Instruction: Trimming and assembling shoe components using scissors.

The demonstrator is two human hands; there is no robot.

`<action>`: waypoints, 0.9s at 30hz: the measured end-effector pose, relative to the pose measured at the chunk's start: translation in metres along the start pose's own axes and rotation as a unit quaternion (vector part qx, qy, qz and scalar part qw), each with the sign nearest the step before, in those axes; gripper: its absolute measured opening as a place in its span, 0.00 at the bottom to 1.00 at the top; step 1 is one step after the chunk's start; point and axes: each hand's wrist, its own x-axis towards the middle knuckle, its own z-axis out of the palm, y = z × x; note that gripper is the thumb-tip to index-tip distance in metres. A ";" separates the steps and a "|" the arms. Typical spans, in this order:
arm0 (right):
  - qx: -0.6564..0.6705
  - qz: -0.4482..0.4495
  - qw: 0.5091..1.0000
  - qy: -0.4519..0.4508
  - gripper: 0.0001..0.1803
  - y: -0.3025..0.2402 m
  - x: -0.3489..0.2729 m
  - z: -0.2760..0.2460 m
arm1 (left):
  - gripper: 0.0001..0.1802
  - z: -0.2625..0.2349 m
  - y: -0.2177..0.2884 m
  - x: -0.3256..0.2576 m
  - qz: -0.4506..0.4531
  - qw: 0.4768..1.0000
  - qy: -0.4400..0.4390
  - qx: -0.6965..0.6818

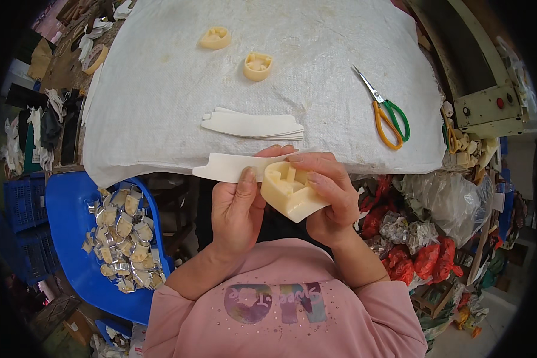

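Observation:
In front of my chest, at the table's near edge, I hold a cream hollow plastic block shaped like a shoe heel point(280, 194). My right hand point(335, 194) is closed around its right side, fingers over the top rim. Between the thumb and fingers of my left hand point(237, 206) is a white curved strip point(228, 166), which runs to the left from the block. White material also lies against the block's lower right side. Just beyond my hands lies a small stack of white strips point(253, 124). Farther off sit two similar cream blocks point(215, 38), point(258, 66).
Scissors point(385, 110) with one orange and one green handle lie on the right of the white-covered table point(328, 53). A blue basin point(71, 209) at my left holds several cream-and-silver pieces point(125, 232). Red plastic bags point(423, 259) are heaped at my right.

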 end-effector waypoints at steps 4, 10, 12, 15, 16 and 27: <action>-0.001 -0.003 1.000 0.003 0.25 0.000 -0.001 0.001 | 0.24 0.001 0.000 -0.001 0.000 1.000 0.002 0.003; 0.002 0.005 1.000 0.007 0.24 0.000 0.000 -0.002 | 0.24 0.004 0.000 -0.001 -0.005 1.000 -0.001 0.005; -0.003 0.005 1.000 0.004 0.25 0.000 0.001 -0.003 | 0.24 0.005 0.001 -0.001 -0.009 1.000 0.001 0.002; -0.012 0.007 1.000 0.001 0.25 0.000 0.001 -0.004 | 0.24 0.006 0.002 -0.003 -0.016 1.000 0.007 0.003; -0.017 0.009 1.000 0.003 0.26 0.001 0.000 -0.003 | 0.24 0.007 0.001 -0.002 -0.019 1.000 0.012 0.008; -0.160 -0.011 0.987 -0.018 0.29 0.003 0.004 -0.003 | 0.25 -0.001 -0.003 -0.002 0.035 0.989 0.000 0.143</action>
